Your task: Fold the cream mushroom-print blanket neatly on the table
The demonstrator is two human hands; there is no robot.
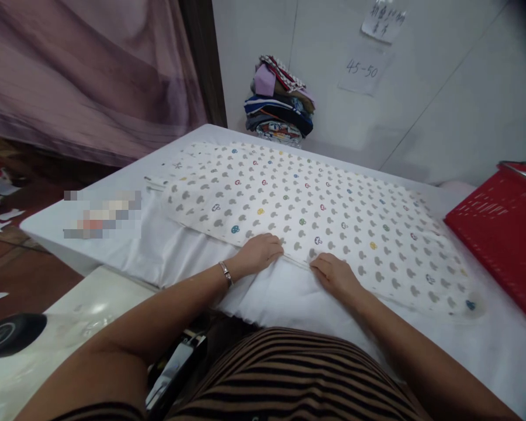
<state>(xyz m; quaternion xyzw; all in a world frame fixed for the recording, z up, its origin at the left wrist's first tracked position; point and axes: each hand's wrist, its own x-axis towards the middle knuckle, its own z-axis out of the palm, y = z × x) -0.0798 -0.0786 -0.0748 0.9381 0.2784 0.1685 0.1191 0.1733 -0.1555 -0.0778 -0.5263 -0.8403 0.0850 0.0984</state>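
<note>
Pressing our left hand (258,252) and right hand (335,276), fingers together, flat on the soft mushroom-print cloth (307,216), its 6 o'clock hem; fingertips partly hidden.

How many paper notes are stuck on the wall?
2. One note reading 45-50 hangs above the stack of folded clothes; another note with handwriting sits higher, cut by the top edge. More may lie outside the view.

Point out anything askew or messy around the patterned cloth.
The patterned cloth lies flat; both hands rest on its near edge. Odd bits: paper scraps litter the floor at left, and the folded clothes pile leans unevenly.
</note>
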